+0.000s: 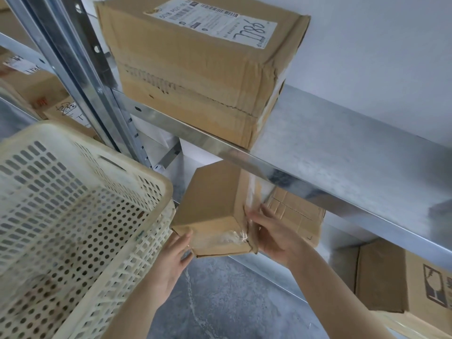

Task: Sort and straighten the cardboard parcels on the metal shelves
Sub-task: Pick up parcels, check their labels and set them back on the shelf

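A small taped cardboard parcel [215, 206] is held between both hands at the front of the lower shelf level, tilted, its far end under the upper shelf's edge. My left hand [171, 260] presses its near left corner. My right hand [271, 236] grips its right side by the clear tape. A big creased parcel [195, 69] with a white label stands on the upper metal shelf [330, 148], overhanging its front edge a little. Behind my right hand lies another flat parcel [298, 216] on the lower shelf.
A cream perforated plastic basket [73, 216] fills the lower left, close to the held parcel. A steel upright [97, 89] rises at the left, with more parcels [39, 94] on the neighbouring rack. A printed box [403, 285] sits at lower right. Grey floor [220, 302] below.
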`<state>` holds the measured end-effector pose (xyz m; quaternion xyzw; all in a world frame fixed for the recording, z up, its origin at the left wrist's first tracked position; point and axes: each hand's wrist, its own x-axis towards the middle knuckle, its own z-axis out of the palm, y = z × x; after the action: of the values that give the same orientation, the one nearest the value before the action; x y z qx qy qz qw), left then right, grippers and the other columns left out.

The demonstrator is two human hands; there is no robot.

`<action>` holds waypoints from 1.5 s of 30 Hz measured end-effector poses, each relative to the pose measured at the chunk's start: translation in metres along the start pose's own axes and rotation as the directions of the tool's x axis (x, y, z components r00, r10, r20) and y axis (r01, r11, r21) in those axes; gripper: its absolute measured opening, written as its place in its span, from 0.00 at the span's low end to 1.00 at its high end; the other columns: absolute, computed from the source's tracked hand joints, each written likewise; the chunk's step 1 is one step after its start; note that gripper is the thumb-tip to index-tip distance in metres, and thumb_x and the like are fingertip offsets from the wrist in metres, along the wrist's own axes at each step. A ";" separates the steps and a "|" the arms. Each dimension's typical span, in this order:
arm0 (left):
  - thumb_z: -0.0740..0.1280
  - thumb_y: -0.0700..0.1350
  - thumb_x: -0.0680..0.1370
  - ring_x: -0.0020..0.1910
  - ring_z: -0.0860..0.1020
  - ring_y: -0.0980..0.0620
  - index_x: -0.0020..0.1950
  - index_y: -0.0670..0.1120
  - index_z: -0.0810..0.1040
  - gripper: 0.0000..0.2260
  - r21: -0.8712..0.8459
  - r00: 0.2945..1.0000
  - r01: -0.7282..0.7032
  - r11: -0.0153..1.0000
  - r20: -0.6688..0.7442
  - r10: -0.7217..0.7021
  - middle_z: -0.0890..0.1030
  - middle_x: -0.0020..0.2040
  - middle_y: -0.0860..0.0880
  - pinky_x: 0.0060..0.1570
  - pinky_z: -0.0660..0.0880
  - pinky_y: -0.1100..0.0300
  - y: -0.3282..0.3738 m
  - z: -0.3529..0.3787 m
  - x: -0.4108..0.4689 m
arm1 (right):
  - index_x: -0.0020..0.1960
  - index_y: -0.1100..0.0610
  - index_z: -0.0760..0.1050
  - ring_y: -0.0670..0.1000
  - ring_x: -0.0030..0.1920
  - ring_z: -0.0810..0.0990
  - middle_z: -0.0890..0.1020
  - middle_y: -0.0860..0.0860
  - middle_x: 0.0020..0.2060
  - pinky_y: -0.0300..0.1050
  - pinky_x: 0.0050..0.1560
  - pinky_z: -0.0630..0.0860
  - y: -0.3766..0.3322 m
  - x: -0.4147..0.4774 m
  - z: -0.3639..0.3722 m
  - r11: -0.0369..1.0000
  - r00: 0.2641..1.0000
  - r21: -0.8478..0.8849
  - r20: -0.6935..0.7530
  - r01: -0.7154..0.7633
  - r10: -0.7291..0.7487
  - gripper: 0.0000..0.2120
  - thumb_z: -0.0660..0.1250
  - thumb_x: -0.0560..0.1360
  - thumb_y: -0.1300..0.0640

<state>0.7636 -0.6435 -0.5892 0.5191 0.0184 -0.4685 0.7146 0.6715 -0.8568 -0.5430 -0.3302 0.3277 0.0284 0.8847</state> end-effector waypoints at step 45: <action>0.80 0.61 0.56 0.55 0.81 0.42 0.64 0.47 0.78 0.39 -0.084 0.983 0.140 0.987 0.132 -0.129 0.81 0.59 0.40 0.47 0.79 0.49 0.004 0.030 0.010 | 0.66 0.52 0.71 0.52 0.55 0.83 0.84 0.51 0.56 0.48 0.54 0.79 0.025 -0.039 -0.017 0.924 0.994 -0.381 -0.083 0.039 -0.076 0.32 0.78 0.65 0.52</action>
<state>0.7585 -0.6725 -0.5776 0.4524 0.0300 -0.5461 0.7044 0.6246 -0.8413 -0.5429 -0.5052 0.3486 0.0493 0.7880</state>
